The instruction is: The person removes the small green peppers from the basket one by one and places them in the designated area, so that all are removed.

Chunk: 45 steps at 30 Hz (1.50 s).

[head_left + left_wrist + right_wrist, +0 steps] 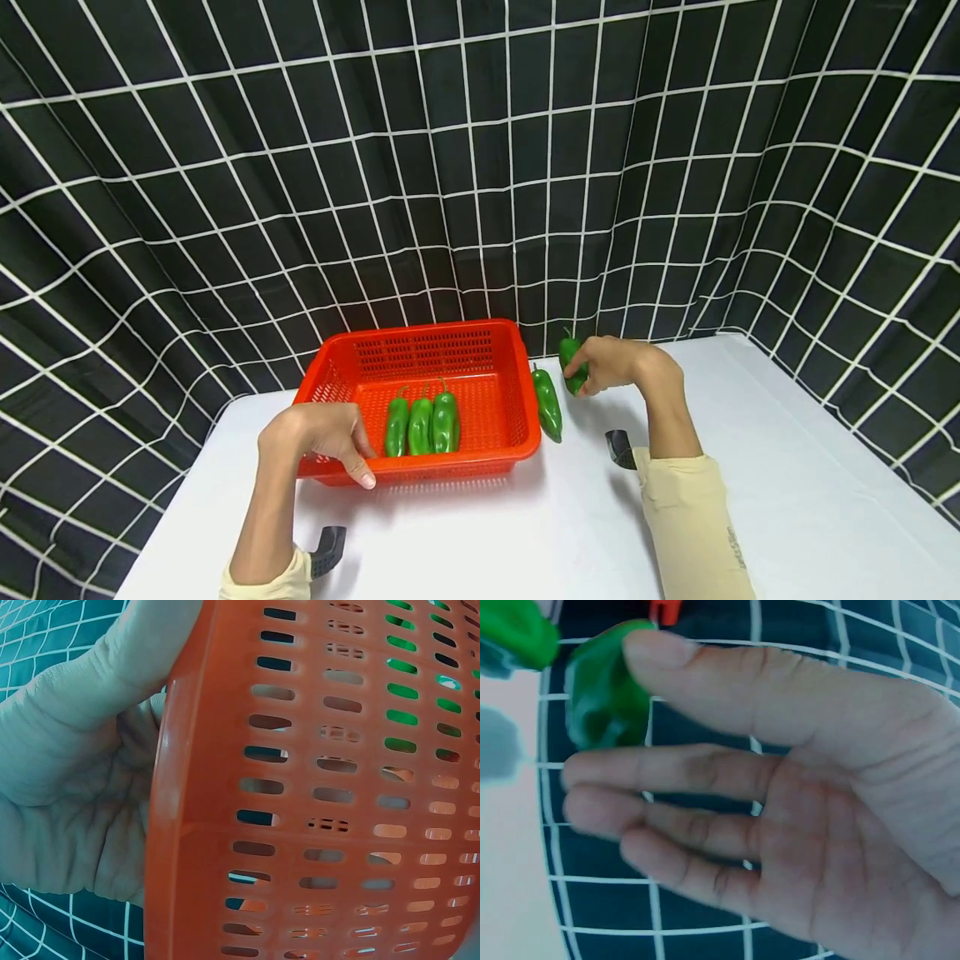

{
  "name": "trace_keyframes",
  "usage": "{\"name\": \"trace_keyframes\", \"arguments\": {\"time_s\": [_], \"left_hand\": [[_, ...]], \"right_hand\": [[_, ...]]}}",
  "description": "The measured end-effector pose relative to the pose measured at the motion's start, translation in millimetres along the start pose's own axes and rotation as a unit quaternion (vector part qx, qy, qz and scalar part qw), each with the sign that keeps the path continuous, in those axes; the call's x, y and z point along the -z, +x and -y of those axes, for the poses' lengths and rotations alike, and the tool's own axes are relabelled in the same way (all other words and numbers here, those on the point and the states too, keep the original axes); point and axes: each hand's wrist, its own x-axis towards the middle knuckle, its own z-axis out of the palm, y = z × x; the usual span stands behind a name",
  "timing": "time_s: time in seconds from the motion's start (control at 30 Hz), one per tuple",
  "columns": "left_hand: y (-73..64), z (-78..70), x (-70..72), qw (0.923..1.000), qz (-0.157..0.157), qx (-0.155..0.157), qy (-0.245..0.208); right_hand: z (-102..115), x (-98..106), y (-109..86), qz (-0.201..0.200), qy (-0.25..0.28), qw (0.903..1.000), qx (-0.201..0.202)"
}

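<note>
A red perforated plastic basket (452, 467) stands on the white table, with three green peppers (421, 425) side by side on its floor. At its front left corner my left hand (318, 433) grips the rim, thumb outside and fingers over the inside; the left wrist view shows the thumb along the basket wall (202, 780). To the right of the basket, my right hand (615, 364) pinches a green pepper (567, 348) between thumb and fingers. In the right wrist view the thumb lies against this pepper (604, 697). Another green pepper (547, 406) lies between that hand and the basket.
A black curtain (487, 200) with white grid lines hangs behind the table and along both sides. The white table (810, 467) extends in front of and to the right of the basket. A dark wrist-worn device (620, 448) juts out beside the right sleeve.
</note>
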Motion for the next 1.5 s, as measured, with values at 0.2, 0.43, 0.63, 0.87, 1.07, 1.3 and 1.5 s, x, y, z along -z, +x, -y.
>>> {"name": "trace_keyframes", "arguments": {"time_s": [0.2,0.43,0.63,0.87,1.07,1.3,1.5], "left_hand": [[0.5,0.5,0.5,1.0000,0.000,-0.003,0.004],[0.7,-0.1,-0.4,1.0000,0.000,0.004,-0.001],[1.8,-0.2,-0.7,1.0000,-0.002,0.004,0.001],[2.0,0.4,-1.1,0.9999,-0.004,0.008,-0.010],[1.6,0.4,-0.7,0.9998,-0.004,0.010,-0.014],[1.9,-0.5,-0.5,1.0000,-0.004,0.006,-0.003],[-0.2,1.4,0.2,0.9999,-0.004,0.015,-0.005]], "right_hand": [[-9,-13,13.5,0.055,0.013,0.9979,-0.033],[-11,-25,18.2,0.077,0.103,0.9874,-0.092],[-14,-26,16.8,0.053,0.143,0.9785,-0.139],[-19,-28,24.2,0.032,0.092,0.9819,-0.163],[-20,-35,31.9,0.041,0.091,0.9816,-0.163],[-20,-36,36.1,0.052,0.113,0.9809,-0.150],[-16,-35,38.0,0.052,0.117,0.9819,-0.140]]}}
